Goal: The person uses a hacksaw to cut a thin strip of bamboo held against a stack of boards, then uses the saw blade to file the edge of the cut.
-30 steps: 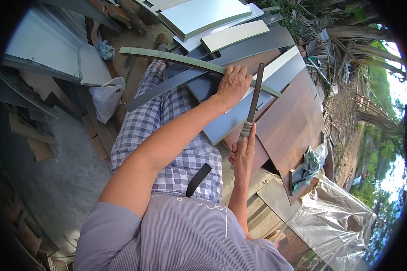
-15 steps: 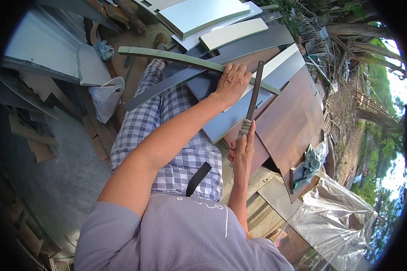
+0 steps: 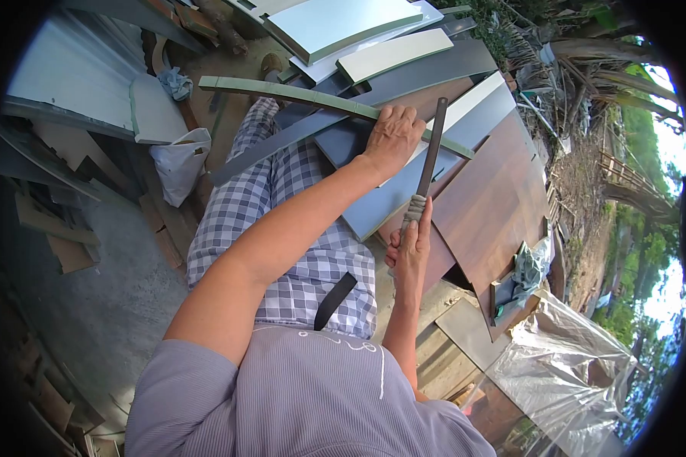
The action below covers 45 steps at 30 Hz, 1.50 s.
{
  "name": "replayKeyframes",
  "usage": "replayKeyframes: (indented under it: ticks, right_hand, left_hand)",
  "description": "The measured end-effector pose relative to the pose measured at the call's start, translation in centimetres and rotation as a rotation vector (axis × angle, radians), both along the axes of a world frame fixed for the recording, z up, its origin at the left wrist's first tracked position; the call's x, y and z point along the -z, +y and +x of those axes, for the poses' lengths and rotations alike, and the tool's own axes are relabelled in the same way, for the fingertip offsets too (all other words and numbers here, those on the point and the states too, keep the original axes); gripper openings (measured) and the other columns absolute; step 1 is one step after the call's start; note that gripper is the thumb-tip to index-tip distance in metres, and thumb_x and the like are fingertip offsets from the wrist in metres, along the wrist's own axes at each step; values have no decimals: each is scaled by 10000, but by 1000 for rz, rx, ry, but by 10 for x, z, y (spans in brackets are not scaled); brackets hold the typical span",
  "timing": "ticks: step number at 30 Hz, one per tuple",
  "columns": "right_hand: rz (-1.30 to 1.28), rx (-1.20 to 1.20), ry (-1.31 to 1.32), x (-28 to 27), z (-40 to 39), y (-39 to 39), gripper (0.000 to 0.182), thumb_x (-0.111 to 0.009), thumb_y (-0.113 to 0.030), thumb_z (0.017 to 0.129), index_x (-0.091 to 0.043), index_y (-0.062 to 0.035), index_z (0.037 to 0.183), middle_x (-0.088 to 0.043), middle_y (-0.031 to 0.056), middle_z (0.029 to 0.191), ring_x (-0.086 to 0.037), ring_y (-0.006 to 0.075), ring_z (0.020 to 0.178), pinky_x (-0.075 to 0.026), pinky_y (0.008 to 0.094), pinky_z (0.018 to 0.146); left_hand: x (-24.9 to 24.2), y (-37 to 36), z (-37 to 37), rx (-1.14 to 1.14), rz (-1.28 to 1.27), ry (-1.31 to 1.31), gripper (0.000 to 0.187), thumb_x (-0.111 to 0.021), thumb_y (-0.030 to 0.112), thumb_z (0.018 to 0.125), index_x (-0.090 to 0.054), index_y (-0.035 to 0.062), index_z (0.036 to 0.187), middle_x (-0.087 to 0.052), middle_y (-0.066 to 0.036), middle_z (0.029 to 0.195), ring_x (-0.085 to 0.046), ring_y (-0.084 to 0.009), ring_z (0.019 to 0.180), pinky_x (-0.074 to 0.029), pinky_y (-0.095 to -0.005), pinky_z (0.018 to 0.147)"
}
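"Head view, I'm right here by the boards. Left hand first?"

"Left hand (image 3: 392, 143), knuckles up, fingers curled down over a narrow green-edged strip (image 3: 290, 94). Closed on it, nearer one end."

"Where's the strip lying?"

"Slantwise. Long end sticks out past the leg of the checked trousers (image 3: 235, 202), short end pokes out beyond the hand, above the pile. A long grey board (image 3: 274, 148) runs under it at an angle."

"Right hand?"

"Right hand (image 3: 409, 247), wrapped around the grip (image 3: 415, 209) of a thin dark bar (image 3: 434, 152). One finger stretched along the grip, the others folded in. Bar points away from the person, tip past the strip."

"Bar touching the strip?"

"Crosses it just beside the left hand. Contact, can't tell from here."

"Rest, quick."

"Blue-grey board (image 3: 385, 206) below the hands, big brown board (image 3: 499, 202) to the right, crumpled cloth (image 3: 531, 270) at its edge. Plastic sheet (image 3: 560, 358) near that. White panel (image 3: 347, 27) on the far side, white bag (image 3: 181, 167) off left, grey floor (image 3: 129, 289) beyond."
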State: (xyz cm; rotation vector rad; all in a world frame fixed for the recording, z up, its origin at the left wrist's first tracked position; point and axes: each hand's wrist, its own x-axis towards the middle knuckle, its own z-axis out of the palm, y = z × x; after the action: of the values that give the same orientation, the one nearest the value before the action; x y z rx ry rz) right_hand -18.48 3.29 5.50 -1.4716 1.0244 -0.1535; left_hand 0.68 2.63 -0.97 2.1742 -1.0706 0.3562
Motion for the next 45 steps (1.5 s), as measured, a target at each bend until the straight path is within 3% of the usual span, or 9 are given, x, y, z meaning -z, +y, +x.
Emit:
replayKeyframes:
  ticks: [6,16,21,31,36,45]
  right_hand:
    - [36,-1,-107,5,25,-8,527,-327,-246,1050,-120,-301,1531,-381,-16,666,-308,25,476,-272,172,412]
    - [3,8,-17,3,10,-4,522,-333,-248,1051,-133,-307,1530,-384,-12,675,-307,29,484,-279,178,414]
    - [77,14,-135,3,30,-10,530,-343,-258,1049,-126,-307,1530,-389,-3,694,-307,32,481,-278,178,410]
    - [44,2,-31,0,14,-8,537,-349,-262,1047,-117,-324,1528,-391,0,695,-302,29,471,-273,168,402]
    - [130,10,-157,6,32,-18,540,-351,-271,1046,-112,-321,1528,-380,-3,688,-306,28,472,-279,164,403]
    - [13,-16,-56,3,15,-8,531,-339,-263,1048,-122,-313,1529,-385,-2,690,-310,28,474,-280,169,406]
  left_hand:
    - [-3,0,0,-19,15,1,123,-553,67,799,-625,85,897,-541,-73,905,-531,-222,936,-380,-361,856]
    - [0,0,1,12,-10,31,120,-558,68,793,-623,83,892,-541,-77,910,-529,-223,939,-379,-366,857]
    - [-1,-1,1,-27,-12,-10,110,-558,68,792,-622,82,881,-540,-76,902,-531,-225,935,-379,-365,854]
    - [-2,1,1,3,-5,13,113,-545,55,799,-622,83,877,-539,-77,896,-530,-226,931,-382,-364,848]
    - [-1,0,1,-28,-27,-11,113,-552,50,793,-622,84,875,-540,-76,896,-529,-226,928,-381,-367,847]
    - [-1,0,0,-13,-1,-7,113,-551,53,789,-619,92,872,-543,-70,898,-530,-222,931,-378,-362,848]
